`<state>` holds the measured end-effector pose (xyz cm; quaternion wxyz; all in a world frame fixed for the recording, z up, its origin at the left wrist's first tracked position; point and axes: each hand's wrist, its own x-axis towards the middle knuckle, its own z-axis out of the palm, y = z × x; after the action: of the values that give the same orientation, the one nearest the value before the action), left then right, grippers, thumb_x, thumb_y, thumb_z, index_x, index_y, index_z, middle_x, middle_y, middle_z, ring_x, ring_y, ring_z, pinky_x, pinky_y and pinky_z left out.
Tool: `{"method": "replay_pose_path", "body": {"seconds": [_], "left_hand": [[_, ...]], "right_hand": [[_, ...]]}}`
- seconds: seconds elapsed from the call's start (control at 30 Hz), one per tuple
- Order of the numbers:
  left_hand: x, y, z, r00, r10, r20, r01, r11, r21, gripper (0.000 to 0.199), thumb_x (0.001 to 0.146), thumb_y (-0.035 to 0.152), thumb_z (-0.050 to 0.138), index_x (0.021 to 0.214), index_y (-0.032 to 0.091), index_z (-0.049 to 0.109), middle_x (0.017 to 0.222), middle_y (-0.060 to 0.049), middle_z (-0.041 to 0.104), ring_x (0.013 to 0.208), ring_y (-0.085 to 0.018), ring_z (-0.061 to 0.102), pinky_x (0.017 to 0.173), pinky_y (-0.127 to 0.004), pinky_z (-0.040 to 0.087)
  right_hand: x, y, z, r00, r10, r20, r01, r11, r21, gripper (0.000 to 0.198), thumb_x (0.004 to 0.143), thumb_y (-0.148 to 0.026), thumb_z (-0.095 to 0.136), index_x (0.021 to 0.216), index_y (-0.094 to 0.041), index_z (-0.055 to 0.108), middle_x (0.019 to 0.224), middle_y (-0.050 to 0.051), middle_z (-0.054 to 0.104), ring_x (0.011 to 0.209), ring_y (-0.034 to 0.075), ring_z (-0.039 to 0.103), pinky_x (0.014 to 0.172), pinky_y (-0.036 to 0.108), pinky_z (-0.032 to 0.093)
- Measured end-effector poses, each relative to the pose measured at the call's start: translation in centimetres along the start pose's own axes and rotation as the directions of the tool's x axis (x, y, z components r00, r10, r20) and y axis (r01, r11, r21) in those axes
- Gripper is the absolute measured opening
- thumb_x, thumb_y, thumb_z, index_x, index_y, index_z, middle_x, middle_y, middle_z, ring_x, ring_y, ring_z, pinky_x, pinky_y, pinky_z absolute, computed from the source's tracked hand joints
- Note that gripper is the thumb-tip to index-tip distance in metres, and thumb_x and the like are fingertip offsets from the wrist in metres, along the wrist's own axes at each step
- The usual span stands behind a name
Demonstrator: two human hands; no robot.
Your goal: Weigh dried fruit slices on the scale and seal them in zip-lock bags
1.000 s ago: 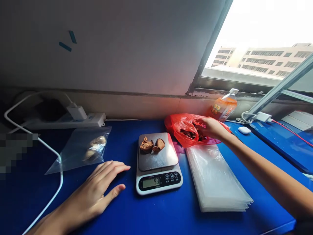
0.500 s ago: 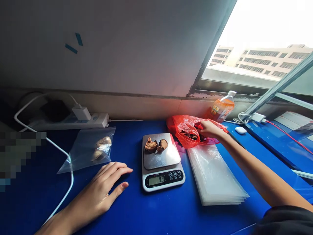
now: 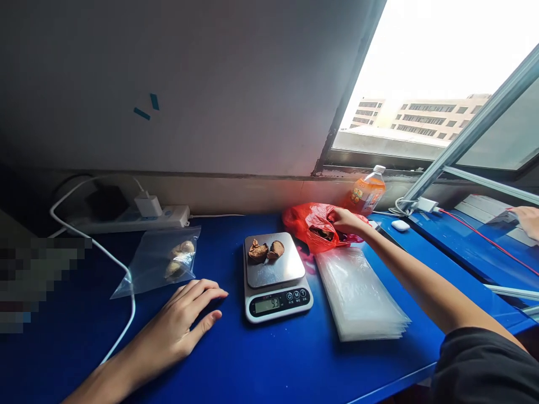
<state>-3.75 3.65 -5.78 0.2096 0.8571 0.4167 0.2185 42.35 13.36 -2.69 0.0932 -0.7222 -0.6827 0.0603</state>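
Note:
My left hand (image 3: 185,314) lies on the blue table with fingers apart, holding nothing, left of a kitchen scale (image 3: 275,308). Two brown, dried, shrivelled pieces (image 3: 265,251) rest on its steel plate; the display seems to read 9.3. My right hand (image 3: 347,220) reaches into the mouth of a red plastic bag (image 3: 303,221), fingertips hidden inside. Dark brown pieces (image 3: 320,232) show in the bag's opening. Below the bag lies a stack of clear plastic bags (image 3: 362,297). Near my left hand is a clear bag (image 3: 151,261) with pale lumps (image 3: 181,258) inside.
A power strip (image 3: 177,216) with a white charger (image 3: 148,206) lies along the wall. Its white cable (image 3: 133,308) loops beside my left arm. An orange drink bottle (image 3: 367,191) stands behind the red bag. Another person's hand (image 3: 527,220) shows at the right edge.
The view has shifted slightly, and another person's hand has come in at the right. My right hand stays at the red bag; my left hand and the pieces on the scale are unmoved.

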Motion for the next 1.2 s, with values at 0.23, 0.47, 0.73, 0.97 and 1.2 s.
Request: {"method": "replay_pose_path", "body": {"seconds": [0.23,0.47,0.73,0.97,1.2], "left_hand": [[0.4,-0.3,0.0,0.999,0.037,-0.013,-0.037,0.999,0.038,0.032,0.095,0.049,0.046,0.108,0.029,0.068,0.113,-0.004,0.063,0.103,-0.022,0.06,0.09,-0.033,0.051],[0.6,-0.5,0.2,0.999,0.015,-0.035,-0.013,0.999,0.046,0.035,0.095,0.051,0.044,0.108,0.028,0.067,0.114,-0.004,0.063,0.105,-0.022,0.06,0.091,-0.034,0.051],[1.1,-0.9,-0.3,1.0,0.007,0.025,-0.01,0.995,0.102,0.036,0.094,0.053,0.047,0.112,0.028,0.066,0.116,-0.004,0.062,0.107,-0.023,0.06,0.092,-0.035,0.051],[1.0,-1.5,-0.4,1.0,0.019,0.0,-0.019,0.981,0.191,0.041,0.094,0.054,0.044,0.115,0.026,0.065,0.118,-0.006,0.06,0.113,-0.027,0.056,0.099,-0.042,0.045],[1.1,-2.1,-0.5,0.997,0.072,-0.008,-0.069,0.969,0.236,0.041,0.093,0.054,0.045,0.114,0.026,0.066,0.116,-0.006,0.062,0.111,-0.026,0.058,0.097,-0.04,0.046]], "right_hand": [[-0.4,0.5,-0.6,0.988,0.013,-0.156,-0.015,1.0,-0.009,0.024,0.084,-0.016,0.054,0.107,-0.019,0.06,0.093,0.004,0.069,0.076,0.014,0.061,0.066,0.023,0.046],[-1.2,0.6,-0.6,0.977,-0.152,-0.146,0.135,0.983,-0.121,0.026,0.082,-0.017,0.055,0.106,-0.019,0.063,0.118,0.011,0.06,0.105,0.02,0.056,0.087,0.028,0.046],[-0.7,0.6,-1.7,0.96,-0.252,0.122,0.276,0.924,-0.265,0.006,0.081,-0.021,0.065,0.077,-0.017,0.065,0.089,0.005,0.065,0.096,0.02,0.058,0.087,0.033,0.046],[-0.4,-0.4,-2.3,0.959,-0.258,0.118,0.282,0.908,-0.31,0.025,0.095,-0.037,0.057,0.101,-0.014,0.064,0.103,0.006,0.066,0.092,0.016,0.063,0.084,0.037,0.053],[-2.1,-0.1,-3.8,0.982,-0.167,-0.093,0.139,0.958,-0.253,0.024,0.095,-0.033,0.053,0.099,-0.013,0.066,0.098,0.006,0.071,0.086,0.017,0.065,0.072,0.025,0.05]]}}
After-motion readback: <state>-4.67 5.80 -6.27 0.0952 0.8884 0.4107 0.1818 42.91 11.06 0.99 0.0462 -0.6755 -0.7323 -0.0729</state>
